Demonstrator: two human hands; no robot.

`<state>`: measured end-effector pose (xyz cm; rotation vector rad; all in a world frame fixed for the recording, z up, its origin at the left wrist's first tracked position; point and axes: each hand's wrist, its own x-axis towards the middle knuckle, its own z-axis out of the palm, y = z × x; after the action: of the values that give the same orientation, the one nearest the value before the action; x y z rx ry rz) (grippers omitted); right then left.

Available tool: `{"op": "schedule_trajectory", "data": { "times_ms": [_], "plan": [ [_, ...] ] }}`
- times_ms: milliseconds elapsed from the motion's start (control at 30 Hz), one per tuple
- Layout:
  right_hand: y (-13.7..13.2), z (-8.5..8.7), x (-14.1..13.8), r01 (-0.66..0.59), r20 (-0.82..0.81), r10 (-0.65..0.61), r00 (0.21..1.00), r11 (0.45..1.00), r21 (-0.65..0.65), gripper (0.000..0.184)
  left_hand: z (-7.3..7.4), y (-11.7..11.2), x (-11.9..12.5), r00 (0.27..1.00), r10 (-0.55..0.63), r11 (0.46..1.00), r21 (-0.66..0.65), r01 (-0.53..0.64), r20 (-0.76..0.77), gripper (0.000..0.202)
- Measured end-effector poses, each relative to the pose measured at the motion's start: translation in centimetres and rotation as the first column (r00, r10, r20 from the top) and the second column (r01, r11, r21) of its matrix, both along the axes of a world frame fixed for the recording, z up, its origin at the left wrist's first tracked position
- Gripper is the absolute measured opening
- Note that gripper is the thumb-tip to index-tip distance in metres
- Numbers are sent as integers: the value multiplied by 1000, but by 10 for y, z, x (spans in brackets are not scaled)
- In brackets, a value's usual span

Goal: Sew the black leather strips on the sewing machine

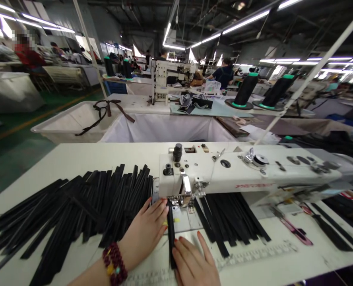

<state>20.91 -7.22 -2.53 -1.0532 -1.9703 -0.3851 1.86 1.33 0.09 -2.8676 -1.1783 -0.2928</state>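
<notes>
A narrow black strap (171,232) lies on the sewing machine bed, running from the presser foot (179,201) toward me. My left hand (145,232), with a dark red bead bracelet at the wrist, lies flat with fingers stretched out against the strap's left side. My right hand (194,260) rests flat beside the strap's near end, fingers extended, touching its right edge. The white sewing machine (248,171) stands just behind both hands.
A wide fan of several black straps (75,210) covers the table to the left. More black straps (227,218) lie under the machine arm. Pink-handled snips (292,228) lie at the right. Thread cones (245,89), a white bin (72,121) and other workers stand beyond.
</notes>
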Motion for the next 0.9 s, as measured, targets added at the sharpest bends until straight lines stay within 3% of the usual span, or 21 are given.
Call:
{"op": "schedule_trajectory", "data": {
  "times_ms": [467, 700, 900],
  "plan": [
    [-12, 7, 1, -14, 30, 18, 999, 990, -141, 26, -2, 2, -3, 999, -32, 998, 48, 31, 7, 39],
    [-24, -1, 3, 7, 30, -5, 1000, 999, -46, 23, -5, -18, -6, 997, -68, 990, 130, 64, 24, 36],
    [-11, 7, 4, -16, 19, 17, 1000, 997, -72, 22, 2, -8, -2, 998, -43, 998, 54, 45, -41, 38]
  ]
}}
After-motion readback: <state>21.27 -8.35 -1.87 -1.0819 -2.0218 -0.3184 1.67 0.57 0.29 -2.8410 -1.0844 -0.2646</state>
